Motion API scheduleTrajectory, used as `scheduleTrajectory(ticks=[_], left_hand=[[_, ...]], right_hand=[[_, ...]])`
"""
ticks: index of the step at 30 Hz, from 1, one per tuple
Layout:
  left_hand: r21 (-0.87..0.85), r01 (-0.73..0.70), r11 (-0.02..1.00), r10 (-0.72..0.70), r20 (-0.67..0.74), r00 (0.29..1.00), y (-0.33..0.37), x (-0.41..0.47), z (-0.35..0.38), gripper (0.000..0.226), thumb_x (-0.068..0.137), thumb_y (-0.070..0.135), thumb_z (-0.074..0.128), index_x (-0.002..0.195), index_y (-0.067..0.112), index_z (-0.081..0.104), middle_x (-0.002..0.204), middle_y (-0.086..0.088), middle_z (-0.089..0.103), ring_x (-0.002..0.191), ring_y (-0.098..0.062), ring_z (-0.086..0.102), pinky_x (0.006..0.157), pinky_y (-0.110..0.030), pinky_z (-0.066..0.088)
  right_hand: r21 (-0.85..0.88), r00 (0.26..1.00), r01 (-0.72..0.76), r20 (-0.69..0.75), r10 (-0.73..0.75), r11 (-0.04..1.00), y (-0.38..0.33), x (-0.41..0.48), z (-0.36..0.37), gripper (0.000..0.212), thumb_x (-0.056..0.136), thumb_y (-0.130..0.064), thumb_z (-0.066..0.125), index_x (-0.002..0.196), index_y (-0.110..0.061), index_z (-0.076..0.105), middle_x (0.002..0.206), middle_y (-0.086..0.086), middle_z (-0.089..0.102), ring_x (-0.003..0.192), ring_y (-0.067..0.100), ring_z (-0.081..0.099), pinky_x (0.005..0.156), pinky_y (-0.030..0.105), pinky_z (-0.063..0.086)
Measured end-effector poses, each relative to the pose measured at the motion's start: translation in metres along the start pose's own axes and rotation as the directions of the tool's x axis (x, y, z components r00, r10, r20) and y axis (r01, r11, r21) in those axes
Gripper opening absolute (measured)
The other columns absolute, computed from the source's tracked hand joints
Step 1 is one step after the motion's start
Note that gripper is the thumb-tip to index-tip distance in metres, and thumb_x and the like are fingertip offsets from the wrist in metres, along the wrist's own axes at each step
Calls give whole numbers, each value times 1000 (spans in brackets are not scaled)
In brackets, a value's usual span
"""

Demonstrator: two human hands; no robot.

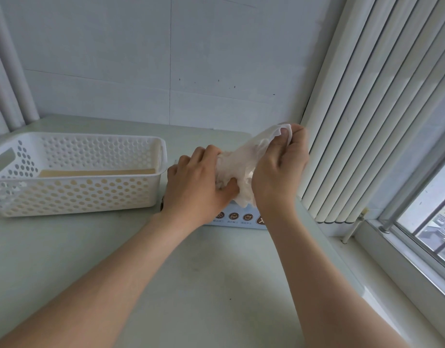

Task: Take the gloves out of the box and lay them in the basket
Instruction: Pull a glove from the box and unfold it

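1. My left hand (196, 182) gripped the bunched gloves (241, 162) just above the box (239, 218); my right hand (279, 172) pinched their raised cuff edge.
2. They looked thin, limp and very light, so I judged the cuff the best hold.
3. The basket (78, 197) sat left of the box.
4. The box showed round brown icons; its small print was unreadable.

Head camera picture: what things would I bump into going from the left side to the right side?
basket → left hand → gloves → right hand → blinds → window
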State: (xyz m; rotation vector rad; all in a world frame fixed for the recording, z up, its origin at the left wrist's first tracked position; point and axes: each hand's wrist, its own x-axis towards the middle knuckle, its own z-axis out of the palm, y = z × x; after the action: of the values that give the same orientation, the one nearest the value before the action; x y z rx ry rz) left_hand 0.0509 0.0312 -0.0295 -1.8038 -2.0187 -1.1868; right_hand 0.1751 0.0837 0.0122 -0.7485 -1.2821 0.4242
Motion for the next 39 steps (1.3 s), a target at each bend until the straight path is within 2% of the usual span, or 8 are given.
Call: scheduleTrajectory(ticks=[7,12,14,17,21,27,33,39], left_hand=[[59,-35,998,32,55,998,-4,-1,-1,55,93,50,60,144,44,41,116,2,42,104,-34,46,101,-46,40],[-55,6,998,-6,10,1000,-2,2,-1,48,79,43,75,121,32,56,114,3,47,108,-33,51,95,-48,47],[-84,-8,996,6,-22,1000,-4,3,-2,50,76,44,78,120,30,59,117,4,51,107,-31,54,93,-45,48],[-79,-66,995,61,-64,996,-3,5,-1,55,73,46,81,119,22,62,123,2,56,106,-29,59,94,-44,49],[-98,-106,990,95,-105,990,-1,7,-1,64,68,40,85,122,20,58,125,2,59,113,-26,59,98,-42,47],[-338,-60,939,73,27,997,-6,3,-6,96,72,40,88,152,33,36,145,6,42,131,-21,50,106,-44,48],[-445,-108,889,79,-83,993,1,3,-16,52,97,40,60,146,26,48,136,6,47,128,-2,46,104,-7,31],[-455,-89,886,54,-90,995,1,5,-18,45,97,36,73,137,26,55,137,6,47,123,6,46,95,-2,32]], right_hand=[[-105,923,-194,318,218,975,4,9,-13,42,103,-39,51,68,-17,45,62,-10,44,61,14,43,61,36,39],[-372,824,87,548,143,924,7,8,-18,54,82,-53,82,61,-11,55,51,-1,55,51,21,50,47,33,40],[-289,862,141,507,26,947,9,8,-14,52,88,-36,82,60,-13,44,55,-4,41,52,14,34,50,27,30],[-193,883,162,466,-55,968,8,6,-12,35,98,-20,71,70,-23,49,67,-3,46,59,9,41,55,20,31],[-51,854,-61,515,78,997,7,-2,-7,19,107,-17,50,94,-5,58,81,15,63,73,27,60,65,43,50],[55,773,-482,497,394,875,8,3,-8,43,112,-29,39,90,4,54,79,8,50,74,23,47,68,38,41],[14,764,-448,526,375,894,9,2,-6,48,114,-34,36,107,11,51,84,9,51,76,25,45,69,41,40],[54,763,-497,502,407,866,13,2,-8,36,111,-30,38,109,-2,60,91,13,62,82,29,59,74,46,49]])
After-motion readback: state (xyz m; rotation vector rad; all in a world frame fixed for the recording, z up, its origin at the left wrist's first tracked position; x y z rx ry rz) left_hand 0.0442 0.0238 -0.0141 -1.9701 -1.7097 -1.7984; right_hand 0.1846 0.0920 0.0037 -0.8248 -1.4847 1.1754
